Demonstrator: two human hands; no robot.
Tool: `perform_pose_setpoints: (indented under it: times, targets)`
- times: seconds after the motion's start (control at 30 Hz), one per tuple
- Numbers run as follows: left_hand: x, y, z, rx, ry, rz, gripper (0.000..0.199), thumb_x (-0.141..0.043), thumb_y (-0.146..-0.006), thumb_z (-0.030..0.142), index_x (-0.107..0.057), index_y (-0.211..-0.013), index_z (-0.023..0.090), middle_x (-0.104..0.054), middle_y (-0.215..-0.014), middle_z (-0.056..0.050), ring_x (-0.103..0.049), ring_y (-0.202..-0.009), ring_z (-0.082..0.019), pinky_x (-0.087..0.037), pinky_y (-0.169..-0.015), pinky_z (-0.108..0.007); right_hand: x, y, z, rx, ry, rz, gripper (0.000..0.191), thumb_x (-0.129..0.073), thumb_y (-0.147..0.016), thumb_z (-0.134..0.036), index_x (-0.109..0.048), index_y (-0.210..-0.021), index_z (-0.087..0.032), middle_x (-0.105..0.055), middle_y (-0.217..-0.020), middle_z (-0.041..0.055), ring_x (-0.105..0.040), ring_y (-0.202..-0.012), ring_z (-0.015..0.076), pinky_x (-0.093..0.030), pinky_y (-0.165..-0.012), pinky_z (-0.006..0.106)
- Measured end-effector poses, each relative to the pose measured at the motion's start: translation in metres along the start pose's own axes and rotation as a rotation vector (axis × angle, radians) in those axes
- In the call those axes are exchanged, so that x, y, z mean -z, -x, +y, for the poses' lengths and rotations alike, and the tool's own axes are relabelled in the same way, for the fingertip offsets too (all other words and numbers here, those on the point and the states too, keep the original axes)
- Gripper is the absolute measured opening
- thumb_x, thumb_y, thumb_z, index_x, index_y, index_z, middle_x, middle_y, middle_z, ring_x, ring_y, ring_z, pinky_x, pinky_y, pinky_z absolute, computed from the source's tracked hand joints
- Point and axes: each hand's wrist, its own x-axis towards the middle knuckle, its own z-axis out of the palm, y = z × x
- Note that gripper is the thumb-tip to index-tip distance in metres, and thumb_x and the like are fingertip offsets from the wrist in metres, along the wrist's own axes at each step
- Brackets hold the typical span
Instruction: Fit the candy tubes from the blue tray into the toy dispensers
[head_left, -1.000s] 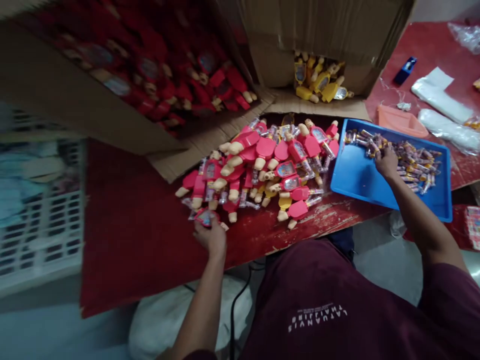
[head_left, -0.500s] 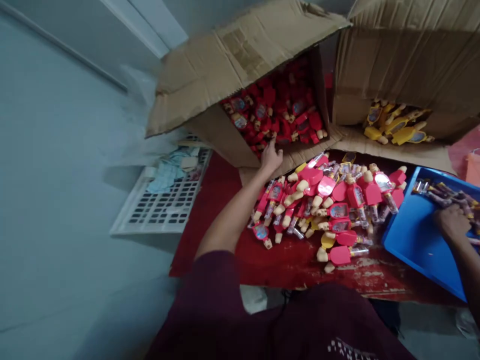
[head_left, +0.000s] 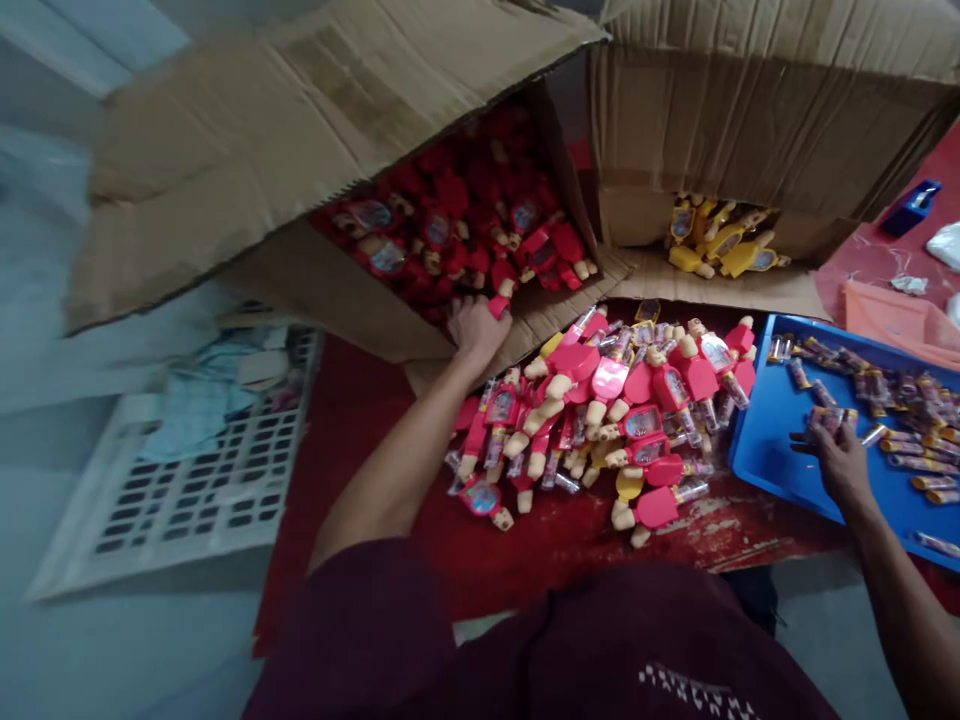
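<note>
Scuffed red paint covers the worktop (head_left: 525,560), which carries a pile (head_left: 637,385) of red toys with pale feet and clear tubes. Behind the pile and to its left, a cardboard box (head_left: 225,160) opens toward the person, likely so its contents stay within reach. At its mouth the left hand (head_left: 480,325) appears to pinch one red toy (head_left: 499,300) between thumb and fingers (blur softens the grip). Right of the pile is a blue tray (head_left: 769,440), whose raised rim probably stops small tubes rolling off; over it the right hand (head_left: 838,455) is closed around a few wrapped tubes (head_left: 832,418).

Counted: two hands, two boxes, one tray. Roughly half a dozen yellow toys (head_left: 724,245) show in the second box (head_left: 735,130), behind the pile; red toys and tubes overlap too much to number.
</note>
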Motion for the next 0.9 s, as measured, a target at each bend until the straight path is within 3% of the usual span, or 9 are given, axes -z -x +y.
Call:
perform_pose_setpoints:
  times: [0.1, 0.2, 0.3, 0.43, 0.53, 0.73, 0.83, 0.9]
  targets:
    - [0.043, 0.055, 0.012, 0.049, 0.508, 0.080, 0.022, -0.068, -0.071, 0.031, -0.055, -0.082, 0.017, -0.069, -0.102, -0.014, -0.061, -0.114, -0.031, -0.046, -0.101, -0.046, -0.019, 0.036, -0.046, -0.042, -0.304, -0.117, 0.035, -0.075, -0.073, -0.042, -0.066, -0.101, -0.022, -0.066, -0.092, 0.0028, -0.067, -0.072, 0.0167, -0.053, -0.060, 0.028]
    - [0.076, 0.130, 0.042, 0.043, 0.955, -0.061, 0.026, -0.063, -0.075, 0.039, -0.059, -0.090, 0.019, -0.069, -0.092, -0.007, -0.068, -0.092, -0.023, -0.056, -0.086, -0.040, -0.041, 0.080, -0.089, 0.059, -0.359, -0.255, 0.030, -0.079, -0.074, -0.032, -0.071, -0.101, -0.022, -0.071, -0.098, 0.0033, -0.067, -0.080, 0.0154, -0.054, -0.069, 0.026]
    - [0.089, 0.211, 0.080, 0.042, 1.447, -0.239, 0.030, -0.073, -0.069, 0.035, -0.062, -0.093, 0.022, -0.069, -0.091, -0.003, -0.070, -0.091, -0.023, -0.057, -0.086, -0.040, -0.058, 0.121, -0.117, 0.256, -0.323, -0.421, 0.032, -0.077, -0.079, -0.031, -0.071, -0.110, -0.023, -0.073, -0.104, 0.0037, -0.069, -0.092, 0.0188, -0.056, -0.083, 0.033]
    - [0.076, 0.293, 0.123, 0.187, 1.610, -0.438, 0.030, -0.076, -0.070, 0.039, -0.062, -0.091, 0.023, -0.070, -0.091, -0.005, -0.070, -0.101, -0.028, -0.057, -0.086, -0.044, -0.063, 0.170, -0.130, 0.653, -0.170, -0.467, 0.041, -0.070, -0.088, -0.023, -0.064, -0.129, -0.025, -0.071, -0.119, 0.0069, -0.067, -0.107, 0.0214, -0.054, -0.093, 0.037]
    - [0.058, 0.329, 0.142, 0.250, 1.670, -0.455, 0.026, -0.075, -0.067, 0.032, -0.059, -0.084, 0.021, -0.069, -0.082, -0.004, -0.071, -0.092, -0.025, -0.058, -0.083, -0.041, -0.056, 0.197, -0.125, 0.896, -0.072, -0.399, 0.047, -0.067, -0.088, -0.015, -0.060, -0.133, -0.025, -0.071, -0.115, 0.0090, -0.068, -0.106, 0.0220, -0.056, -0.089, 0.035]
    - [0.038, 0.381, 0.159, 0.245, 1.708, -0.360, 0.021, -0.066, -0.062, 0.022, -0.055, -0.079, 0.019, -0.063, -0.072, 0.001, -0.067, -0.066, -0.017, -0.056, -0.071, -0.032, -0.047, 0.227, -0.091, 1.026, 0.021, -0.210, 0.056, -0.061, -0.087, -0.007, -0.055, -0.140, -0.024, -0.070, -0.115, 0.0130, -0.069, -0.103, 0.0240, -0.059, -0.086, 0.037]
    - [0.034, 0.398, 0.162, 0.227, 1.665, -0.251, 0.020, -0.064, -0.063, 0.020, -0.055, -0.081, 0.019, -0.064, -0.071, 0.001, -0.065, -0.063, -0.015, -0.053, -0.067, -0.029, -0.042, 0.236, -0.077, 1.074, 0.059, -0.122, 0.056, -0.060, -0.087, -0.008, -0.054, -0.141, -0.021, -0.071, -0.115, 0.0149, -0.070, -0.104, 0.0251, -0.060, -0.088, 0.038]
    - [0.034, 0.405, 0.163, 0.216, 1.641, -0.254, 0.020, -0.064, -0.064, 0.020, -0.056, -0.081, 0.019, -0.064, -0.071, 0.001, -0.065, -0.063, -0.015, -0.053, -0.067, -0.029, -0.036, 0.240, -0.075, 1.044, 0.038, -0.135, 0.050, -0.061, -0.088, -0.010, -0.058, -0.137, -0.020, -0.071, -0.115, 0.0151, -0.070, -0.104, 0.0250, -0.059, -0.088, 0.037]
